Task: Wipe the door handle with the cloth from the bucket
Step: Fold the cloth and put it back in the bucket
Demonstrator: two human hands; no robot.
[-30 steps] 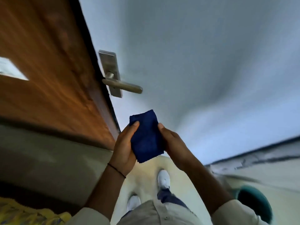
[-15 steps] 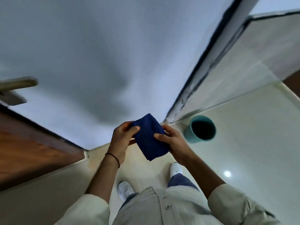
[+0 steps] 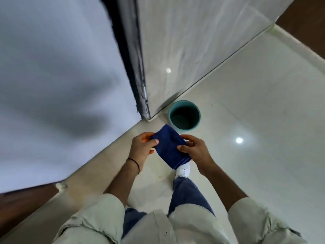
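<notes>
A folded dark blue cloth (image 3: pixel 169 147) is held between both hands in front of me. My left hand (image 3: pixel 141 149) pinches its left edge, and my right hand (image 3: pixel 196 152) grips its right side with the thumb on top. Just beyond the cloth, a teal bucket (image 3: pixel 197 123) stands on the floor by the wall corner, and its inside looks dark. The door handle is out of view.
A pale blue-grey wall (image 3: pixel 58 76) fills the left. A dark vertical strip (image 3: pixel 130 55) separates it from a glossy light panel (image 3: pixel 190 41). Shiny cream floor tiles (image 3: pixel 255 106) spread to the right. A brown wooden door edge (image 3: pixel 22 203) shows at lower left. My white shoe (image 3: pixel 183 170) is below the cloth.
The view has swung right, away from the door: the handle has left the frame and the bucket now lies just ahead of the hands. Both hands still hold the cloth.
</notes>
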